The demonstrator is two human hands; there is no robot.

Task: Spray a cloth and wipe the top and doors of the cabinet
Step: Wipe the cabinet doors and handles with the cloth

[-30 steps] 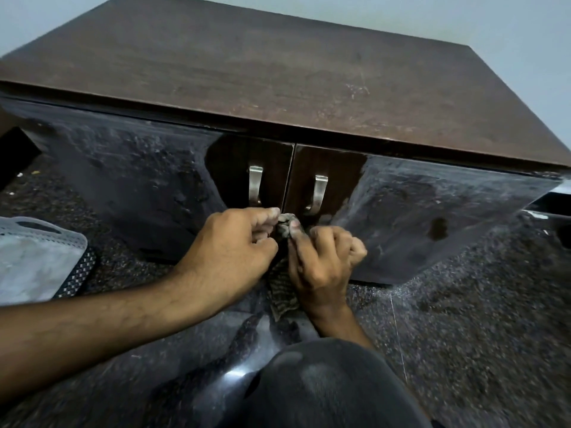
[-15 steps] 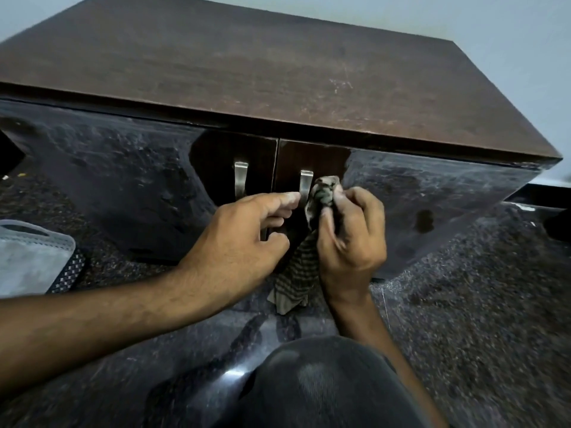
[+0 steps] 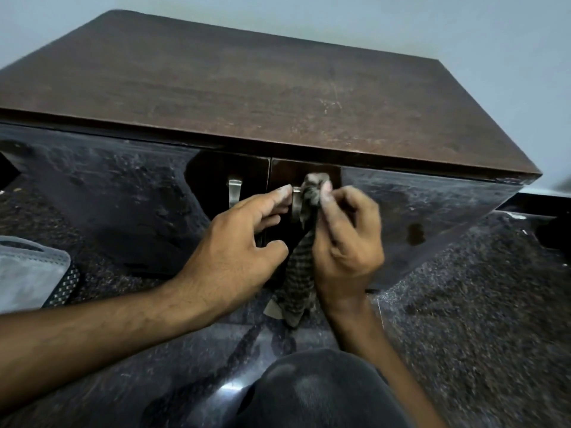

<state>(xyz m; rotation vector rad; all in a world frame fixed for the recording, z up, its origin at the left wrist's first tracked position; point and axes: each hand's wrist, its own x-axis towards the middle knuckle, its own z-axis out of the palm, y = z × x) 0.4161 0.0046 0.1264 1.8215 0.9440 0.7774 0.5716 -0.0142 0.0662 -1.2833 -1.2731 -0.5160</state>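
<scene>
A low dark brown cabinet [image 3: 247,88] fills the view, its two glossy doors closed, each with a metal handle. My right hand [image 3: 346,242] pinches a checked cloth [image 3: 301,267] and holds its bunched top against the right door handle [image 3: 296,205]; the rest of the cloth hangs down to the floor. My left hand [image 3: 238,251] hovers beside it with relaxed fingers, its fingertips touching the right handle, holding nothing. The left door handle [image 3: 234,193] is uncovered. No spray bottle is in view.
A grey perforated basket [image 3: 31,273] sits on the floor at the left edge. The speckled dark stone floor [image 3: 463,304] spreads around the cabinet. My knee [image 3: 318,393] in dark cloth is at the bottom centre. A pale wall is behind the cabinet.
My right hand has lifted the cloth from below the handles up onto the right door handle. My left hand let go of the cloth and rose with it.
</scene>
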